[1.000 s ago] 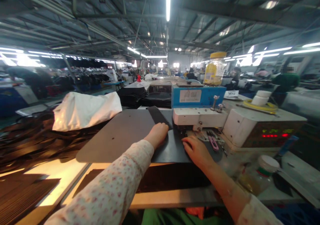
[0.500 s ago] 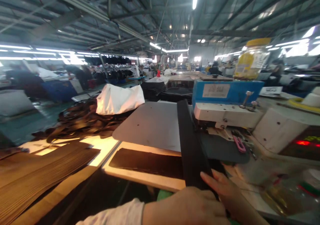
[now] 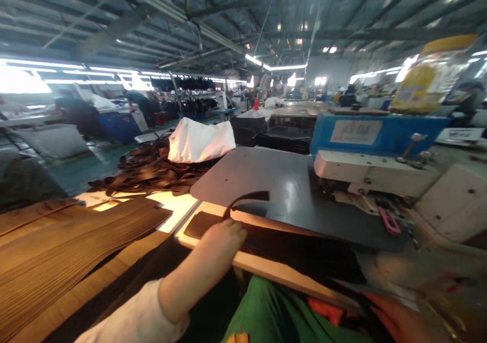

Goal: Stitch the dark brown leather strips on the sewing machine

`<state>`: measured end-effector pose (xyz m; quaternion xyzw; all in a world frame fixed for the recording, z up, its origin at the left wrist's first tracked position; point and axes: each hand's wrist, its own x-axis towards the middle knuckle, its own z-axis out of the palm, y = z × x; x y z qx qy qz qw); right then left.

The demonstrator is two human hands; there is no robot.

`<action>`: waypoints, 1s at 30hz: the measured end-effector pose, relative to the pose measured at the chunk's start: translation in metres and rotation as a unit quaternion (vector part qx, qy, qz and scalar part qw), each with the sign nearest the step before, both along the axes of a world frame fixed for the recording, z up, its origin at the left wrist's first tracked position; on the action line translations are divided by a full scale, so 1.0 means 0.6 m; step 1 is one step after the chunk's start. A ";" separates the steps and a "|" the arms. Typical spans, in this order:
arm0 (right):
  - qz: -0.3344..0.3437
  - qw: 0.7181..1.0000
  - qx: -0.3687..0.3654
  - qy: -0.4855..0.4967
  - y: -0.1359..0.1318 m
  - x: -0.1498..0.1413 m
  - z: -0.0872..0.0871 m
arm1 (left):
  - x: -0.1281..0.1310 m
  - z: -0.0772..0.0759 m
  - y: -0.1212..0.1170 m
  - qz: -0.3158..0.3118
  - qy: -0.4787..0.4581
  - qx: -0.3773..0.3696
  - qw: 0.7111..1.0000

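While left fingers pinch dark strip | right fingers: can't tell | jar: yellow contents

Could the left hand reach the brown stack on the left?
Probably yes: nothing visible blocks the way to the brown stack, though the left hand apparently holds a curved dark strip.

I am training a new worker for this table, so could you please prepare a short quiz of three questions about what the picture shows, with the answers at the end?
1. Multiple choice: What does the person's left hand hold?
a) pink-handled snips
b) a dark strip
c) nothing

2. True or false: The white cloth lies on top of the pile of brown strips.

3. Fill in: At the upper right, the jar has a ____ lid.

Key: 1. b; 2. true; 3. yellow.
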<state>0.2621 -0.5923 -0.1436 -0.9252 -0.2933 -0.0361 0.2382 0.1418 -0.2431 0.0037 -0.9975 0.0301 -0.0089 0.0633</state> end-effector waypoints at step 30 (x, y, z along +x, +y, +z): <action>0.026 0.978 -0.017 -0.208 0.021 0.082 -0.193 | -0.030 -0.282 0.202 0.300 -0.054 -0.104 0.947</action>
